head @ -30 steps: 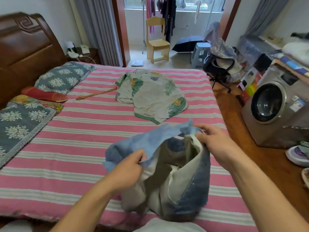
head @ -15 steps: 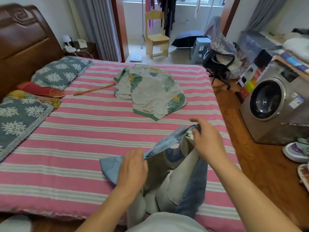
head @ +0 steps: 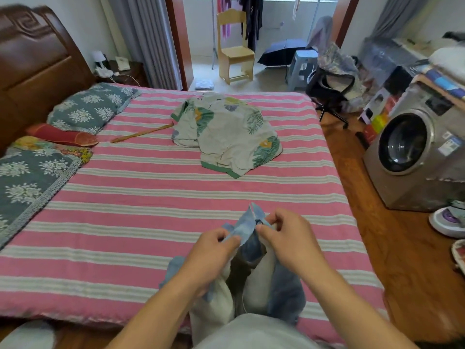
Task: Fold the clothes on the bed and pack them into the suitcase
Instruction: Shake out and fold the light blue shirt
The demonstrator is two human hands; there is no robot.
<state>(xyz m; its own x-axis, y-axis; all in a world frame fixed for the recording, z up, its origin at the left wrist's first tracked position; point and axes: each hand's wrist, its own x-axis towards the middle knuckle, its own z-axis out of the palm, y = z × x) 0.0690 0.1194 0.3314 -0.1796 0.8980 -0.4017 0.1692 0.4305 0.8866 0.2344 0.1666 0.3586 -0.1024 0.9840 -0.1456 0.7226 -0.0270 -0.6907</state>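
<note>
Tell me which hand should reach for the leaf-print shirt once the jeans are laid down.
Probably right. The leaf-print shirt lies up the bed, slightly nearer the right hand than the left hand. Both now pinch the jeans, so either must let go first.

I cannot read any text from my view. The washing machine (head: 412, 149) has a blue and white sticker (head: 449, 144) on its front, right of the door, but its print is too small and blurred for me. The coloured boxes (head: 377, 114) just left of the machine perhaps carry some print too, yet I make out no letter or number there.
</note>
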